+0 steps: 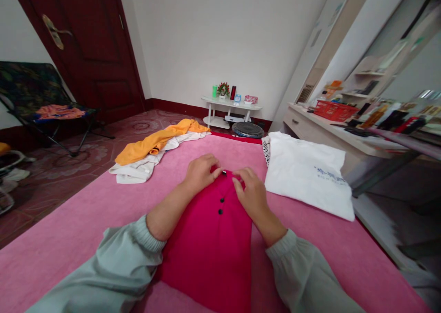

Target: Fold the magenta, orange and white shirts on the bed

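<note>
A bright magenta shirt [213,253] lies flat on the pink bed cover, its sides narrow and straight, with two dark buttons below the neckline and a small dark label at the collar. At the collar's left side, my left hand [202,171] has thumb and fingers closed on the fabric. My right hand [251,189] pinches the collar's right side, its fingers curled over the edge. Sleeves that might be tucked beneath the shirt are out of sight.
A folded white shirt [303,170] with blue print rests on the bed's right. To the left lie an orange garment [161,140] and white clothes [132,169] in a loose heap. A dresser [310,124] with a red basket [335,110] stands at the right; a low white table [234,103] is beyond the bed.
</note>
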Demonstrator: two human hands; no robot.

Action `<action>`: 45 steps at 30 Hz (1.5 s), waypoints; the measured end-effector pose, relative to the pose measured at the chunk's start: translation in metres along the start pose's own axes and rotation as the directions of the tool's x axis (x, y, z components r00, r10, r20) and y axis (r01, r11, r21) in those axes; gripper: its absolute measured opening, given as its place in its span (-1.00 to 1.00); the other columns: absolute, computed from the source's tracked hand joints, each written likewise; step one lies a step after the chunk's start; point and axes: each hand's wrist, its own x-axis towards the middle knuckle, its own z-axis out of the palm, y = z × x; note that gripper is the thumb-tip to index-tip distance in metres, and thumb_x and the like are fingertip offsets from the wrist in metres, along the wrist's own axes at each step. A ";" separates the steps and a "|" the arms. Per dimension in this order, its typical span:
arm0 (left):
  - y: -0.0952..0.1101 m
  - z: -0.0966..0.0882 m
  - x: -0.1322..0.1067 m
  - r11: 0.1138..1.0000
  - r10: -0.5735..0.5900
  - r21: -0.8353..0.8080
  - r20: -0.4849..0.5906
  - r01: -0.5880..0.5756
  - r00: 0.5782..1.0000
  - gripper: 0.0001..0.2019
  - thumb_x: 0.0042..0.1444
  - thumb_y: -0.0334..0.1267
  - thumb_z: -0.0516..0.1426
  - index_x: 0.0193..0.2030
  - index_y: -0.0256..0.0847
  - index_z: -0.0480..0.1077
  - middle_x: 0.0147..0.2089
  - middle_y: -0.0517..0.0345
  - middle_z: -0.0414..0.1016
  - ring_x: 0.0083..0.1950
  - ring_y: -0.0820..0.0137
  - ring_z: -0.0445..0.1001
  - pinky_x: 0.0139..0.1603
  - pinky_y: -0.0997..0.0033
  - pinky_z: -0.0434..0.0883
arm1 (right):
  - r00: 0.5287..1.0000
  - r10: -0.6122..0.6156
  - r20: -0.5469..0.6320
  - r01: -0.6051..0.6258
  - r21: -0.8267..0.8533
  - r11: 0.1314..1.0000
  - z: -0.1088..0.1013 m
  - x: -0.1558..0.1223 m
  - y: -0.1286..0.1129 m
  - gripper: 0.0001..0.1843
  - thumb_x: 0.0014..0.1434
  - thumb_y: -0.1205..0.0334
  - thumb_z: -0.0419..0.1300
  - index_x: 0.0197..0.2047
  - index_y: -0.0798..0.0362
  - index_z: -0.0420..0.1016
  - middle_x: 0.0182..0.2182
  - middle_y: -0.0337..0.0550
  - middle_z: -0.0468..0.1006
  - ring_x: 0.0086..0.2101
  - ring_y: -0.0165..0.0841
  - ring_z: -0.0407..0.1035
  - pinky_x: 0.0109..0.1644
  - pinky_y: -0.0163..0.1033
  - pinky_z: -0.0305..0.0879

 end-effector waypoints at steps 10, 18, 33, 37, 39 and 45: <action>-0.002 0.020 -0.011 0.997 -0.041 0.078 0.141 0.030 0.989 -0.85 0.17 -0.19 0.13 -0.16 -0.04 0.50 -0.13 0.09 0.43 -0.03 0.27 0.37 -0.09 0.31 0.30 | 0.978 0.115 0.171 -0.090 -0.151 0.984 0.021 -0.004 0.005 -0.82 0.22 0.29 0.09 -0.14 -0.04 0.47 -0.21 -0.13 0.46 -0.12 -0.26 0.30 -0.08 -0.21 0.19; 0.000 -0.006 -0.064 0.990 -0.111 0.096 0.027 0.108 0.993 -0.59 0.20 -0.21 0.08 0.18 -0.23 0.30 0.23 -0.13 0.24 0.21 0.18 0.24 0.17 0.24 0.24 | 0.974 0.065 0.218 -0.043 -0.104 0.994 0.008 -0.037 0.000 -0.55 0.15 0.46 0.02 0.09 0.03 0.41 0.05 -0.05 0.39 0.02 -0.25 0.26 0.13 -0.17 0.18; 0.007 -0.053 -0.122 0.627 -0.348 -0.486 0.523 0.608 0.778 -0.59 -0.15 -0.05 0.22 -0.22 -0.32 0.50 -0.32 0.13 0.57 -0.33 0.26 0.49 -0.40 0.43 0.33 | 0.870 0.432 0.236 -0.460 0.079 0.884 -0.034 -0.078 -0.019 -0.53 0.11 0.10 0.15 0.06 0.12 0.34 -0.49 -0.22 0.46 -0.41 -0.28 0.40 -0.32 -0.23 0.24; 0.039 -0.063 -0.107 0.745 -0.252 -0.532 0.334 0.403 0.908 -0.76 -0.06 -0.23 0.13 -0.26 -0.29 0.47 -0.31 0.20 0.54 -0.31 0.35 0.45 -0.31 0.47 0.33 | 0.821 0.492 0.290 -0.571 0.442 0.691 -0.027 -0.080 -0.022 -0.44 0.04 -0.01 0.20 0.08 0.05 0.31 -0.56 -0.31 0.43 -0.52 -0.34 0.34 -0.46 -0.30 0.22; 0.061 -0.067 -0.094 0.816 -0.202 -0.491 0.252 0.305 0.946 -0.83 -0.03 -0.28 0.09 -0.33 -0.29 0.45 -0.38 0.21 0.51 -0.35 0.39 0.42 -0.33 0.49 0.30 | 0.819 0.489 0.300 -0.568 0.540 0.621 -0.028 -0.079 -0.027 -0.42 0.03 -0.07 0.21 0.07 0.05 0.33 -0.53 -0.27 0.46 -0.51 -0.34 0.36 -0.46 -0.29 0.24; 0.135 -0.055 -0.078 0.883 0.006 -0.433 0.392 0.179 0.920 -0.78 -0.03 -0.23 0.18 -0.24 -0.27 0.51 -0.42 0.15 0.50 -0.44 0.42 0.37 -0.43 0.48 0.24 | 0.873 0.432 0.228 -0.479 0.573 0.665 -0.049 -0.069 -0.040 -0.58 0.14 -0.15 0.08 -0.23 0.06 0.45 -0.35 -0.13 0.55 -0.30 -0.24 0.43 -0.16 -0.15 0.35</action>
